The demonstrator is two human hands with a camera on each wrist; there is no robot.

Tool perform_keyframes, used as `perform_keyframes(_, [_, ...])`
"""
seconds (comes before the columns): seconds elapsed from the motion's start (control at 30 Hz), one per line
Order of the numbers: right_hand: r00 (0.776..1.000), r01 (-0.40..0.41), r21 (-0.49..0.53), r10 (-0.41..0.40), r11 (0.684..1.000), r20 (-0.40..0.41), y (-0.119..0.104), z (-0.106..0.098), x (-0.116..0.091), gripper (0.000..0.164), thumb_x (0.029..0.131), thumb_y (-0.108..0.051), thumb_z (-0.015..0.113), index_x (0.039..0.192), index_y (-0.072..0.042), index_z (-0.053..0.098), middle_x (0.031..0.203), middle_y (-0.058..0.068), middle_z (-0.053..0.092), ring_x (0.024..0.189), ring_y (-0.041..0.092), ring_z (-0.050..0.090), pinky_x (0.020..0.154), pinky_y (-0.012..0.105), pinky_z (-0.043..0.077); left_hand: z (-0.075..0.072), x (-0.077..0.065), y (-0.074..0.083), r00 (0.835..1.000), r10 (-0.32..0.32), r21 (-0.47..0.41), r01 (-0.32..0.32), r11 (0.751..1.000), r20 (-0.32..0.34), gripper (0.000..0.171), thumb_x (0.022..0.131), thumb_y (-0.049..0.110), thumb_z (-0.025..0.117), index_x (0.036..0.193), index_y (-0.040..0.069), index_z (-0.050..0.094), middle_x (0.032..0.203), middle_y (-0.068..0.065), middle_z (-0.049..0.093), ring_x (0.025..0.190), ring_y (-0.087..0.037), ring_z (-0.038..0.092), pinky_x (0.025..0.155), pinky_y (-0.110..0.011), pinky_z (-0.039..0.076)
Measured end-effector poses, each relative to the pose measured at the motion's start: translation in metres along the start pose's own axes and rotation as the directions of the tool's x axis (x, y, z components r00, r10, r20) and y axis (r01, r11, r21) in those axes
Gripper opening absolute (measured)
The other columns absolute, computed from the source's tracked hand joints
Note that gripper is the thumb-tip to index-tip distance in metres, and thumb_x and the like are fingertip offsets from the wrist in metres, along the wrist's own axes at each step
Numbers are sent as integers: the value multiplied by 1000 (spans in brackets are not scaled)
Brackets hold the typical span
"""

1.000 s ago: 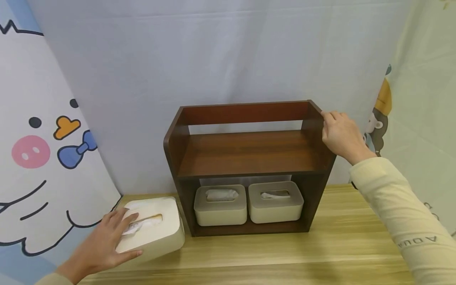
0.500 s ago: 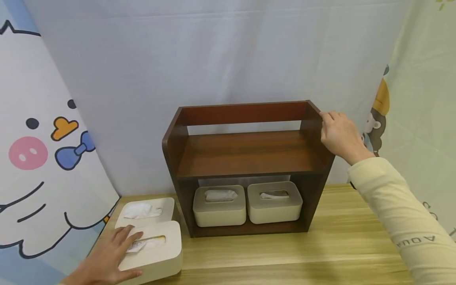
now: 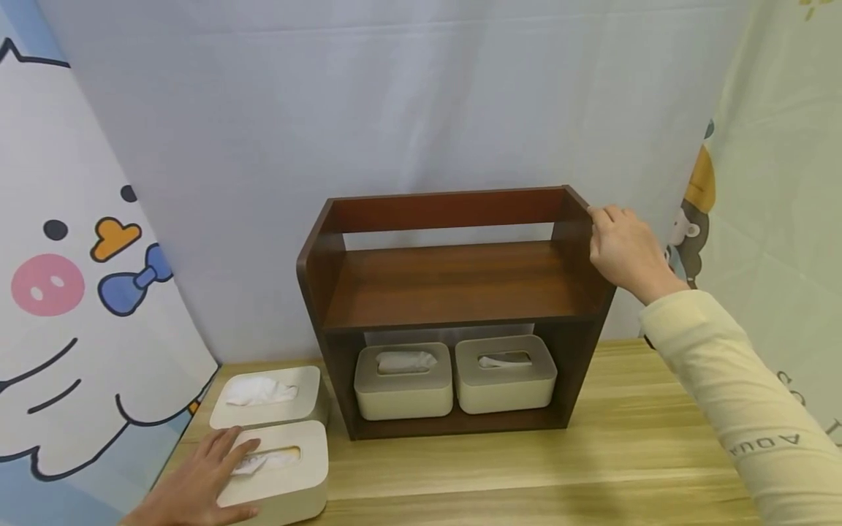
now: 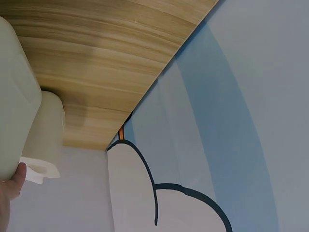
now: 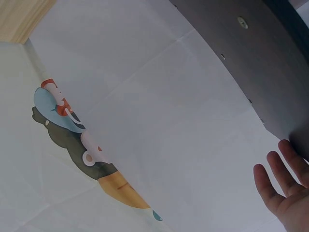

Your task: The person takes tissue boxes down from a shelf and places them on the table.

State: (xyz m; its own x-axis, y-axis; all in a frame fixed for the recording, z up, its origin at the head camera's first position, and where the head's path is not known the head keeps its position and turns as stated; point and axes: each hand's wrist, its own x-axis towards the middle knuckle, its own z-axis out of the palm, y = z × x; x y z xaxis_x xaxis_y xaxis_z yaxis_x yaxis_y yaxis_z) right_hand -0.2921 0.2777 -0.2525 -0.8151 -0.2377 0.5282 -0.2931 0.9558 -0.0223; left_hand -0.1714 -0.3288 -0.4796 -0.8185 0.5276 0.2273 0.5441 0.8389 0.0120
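Wood-grain table (image 3: 427, 482) — left hand (image 3: 200, 478) grips tissue box (image 3: 289, 478), right hand (image 3: 625, 252) the shelf (image 3: 454, 285); sleeve (image 3: 730, 376) reads "AQUA".

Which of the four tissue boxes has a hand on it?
The front box on the table, left of the shelf, under the left hand. The box behind it and the two shelved boxes have no hand on them.

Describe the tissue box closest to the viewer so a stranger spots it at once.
Start with the dark brown two-level shelf on the wooden table. Left of it in the head view is the rear tissue box, with the front tissue box just before it. Of the four boxes, only the front one has the left hand on it.
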Motion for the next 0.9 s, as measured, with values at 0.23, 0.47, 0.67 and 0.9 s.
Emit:
perform_keyframes(0.23, [1000, -7, 11, 6, 1000, 17, -1, -2, 0, 38, 92, -6, 32, 123, 13, 45, 115, 32, 50, 104, 47, 46, 85, 55, 40, 2, -4, -5, 999, -18, -11, 19, 1000, 32, 86, 64, 67, 67, 124, 8, 50, 124, -22, 48, 111, -40, 45, 80, -56, 43])
perform_keyframes(0.47, [1000, 0, 14, 0, 1000, 5, -1, -2, -1, 38, 92, -6, 33, 122, 14, 46, 115, 32, 50, 104, 47, 46, 85, 55, 40, -7, -3, -9, 985, -9, -8, 10, 1000, 174, 94, 67, 71, 60, 131, 6, 42, 129, -28, 43, 115, -45, 44, 85, -59, 39])
perform_keyframes(0.67, [1000, -3, 11, 3, 1000, 6, 0, -2, -1, 38, 92, -6, 33, 123, 13, 45, 115, 32, 50, 103, 47, 46, 84, 55, 41, -9, -1, -13, 968, -19, -23, 25, 999, 251, 104, 58, 67, 69, 136, 6, 35, 131, -31, 41, 116, -49, 42, 84, -65, 35])
perform_keyframes(0.9, [1000, -5, 10, 5, 1000, 15, -1, -3, -1, 38, 93, -6, 33, 124, 13, 45, 116, 32, 50, 104, 47, 46, 86, 55, 41, -11, -1, -19, 944, -69, -60, 93, 994, 324, 109, 52, 57, 76, 139, 11, 31, 136, -30, 36, 122, -50, 36, 85, -71, 28])
